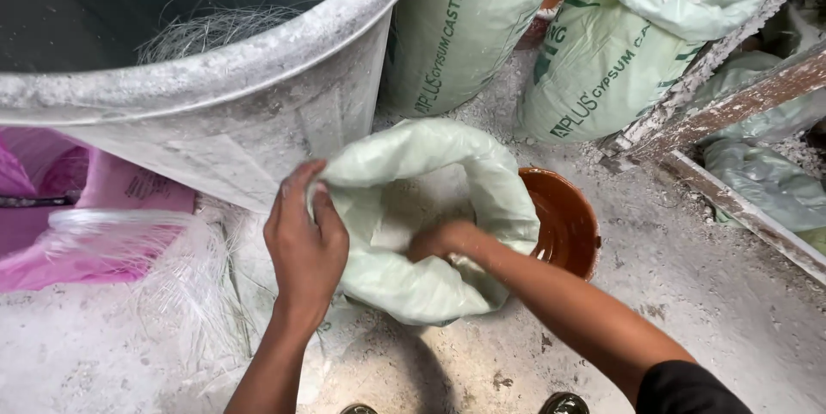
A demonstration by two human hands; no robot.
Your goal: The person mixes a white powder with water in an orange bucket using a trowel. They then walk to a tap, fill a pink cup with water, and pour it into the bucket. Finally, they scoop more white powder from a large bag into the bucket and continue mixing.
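While rolled open at the mouth, sack: pale green woven bag (422,233) standing on the dusty floor (688,311), between the grey drum and the brown bowl, touching both by the look of it.
Left hand: (305,237) pinched shut on the rolled rim at the sack's left edge, thumb over the fold.
Right hand: (443,240) reaching down into the mouth, fingers hidden by the cloth; whether closed on anything, cannot tell.
Handling, judged: cloth soft and limp, folding freely; powder-filled body likely heavy and slumping; surface dusty, so probably slippery.
Best hold, judged: rolled rim, gathered in both fists, or low around the body for lifting.
Bowl: round reddish-brown basin (568,220), just right of the sack, partly covered by its rim.
Drum: large grey tub (258,95), powder-crusted, fine fibres inside.
Upright sacks: two pale green bags with dark green print, one at top centre (465,27), one to its right (602,61) with its top folded open.
Pink bag: (95,207) at left, small dark print, clear fibre bundle (172,268) beside it.
Timber frame: (731,104) weathered, at right.
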